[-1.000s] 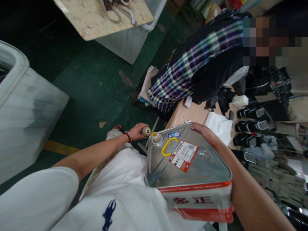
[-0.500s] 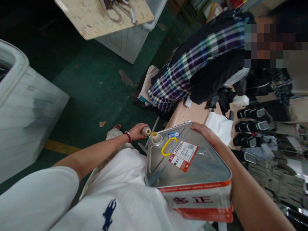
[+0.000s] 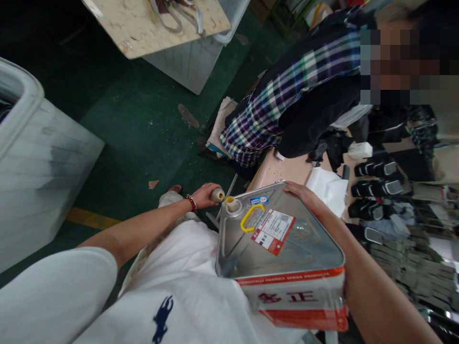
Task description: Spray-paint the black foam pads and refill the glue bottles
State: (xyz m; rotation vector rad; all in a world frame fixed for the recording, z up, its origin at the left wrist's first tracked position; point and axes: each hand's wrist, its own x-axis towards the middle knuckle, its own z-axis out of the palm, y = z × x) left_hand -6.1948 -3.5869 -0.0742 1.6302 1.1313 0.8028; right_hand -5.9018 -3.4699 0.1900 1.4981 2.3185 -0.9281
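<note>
My left hand (image 3: pixel 207 195), wearing a beaded bracelet, is wrapped around a small pale bottle (image 3: pixel 217 195). The bottle's open mouth points at the yellowish spout (image 3: pixel 232 204) of a large square metal can (image 3: pixel 261 258), with a small gap between them. Tilted against my white shirt, the can has a silver top, a yellow handle (image 3: pixel 247 220), a red-and-white label (image 3: pixel 274 231) and orange-and-white sides. My right hand (image 3: pixel 299 192) grips the can's far upper edge, with its forearm along the can's right side. Whether liquid is flowing cannot be made out.
A co-worker in a plaid sleeve (image 3: pixel 287 95) leans over a workbench (image 3: pixel 272 167) bearing white paper (image 3: pixel 326 188) and several black items (image 3: pixel 375 188). Large white bins stand at the left (image 3: pixel 46 157) and top (image 3: pixel 190 64), the latter under a board (image 3: pixel 143 28).
The co-worker's arm has shifted slightly on the bench. My hands, the bottle and the can look almost unchanged.
</note>
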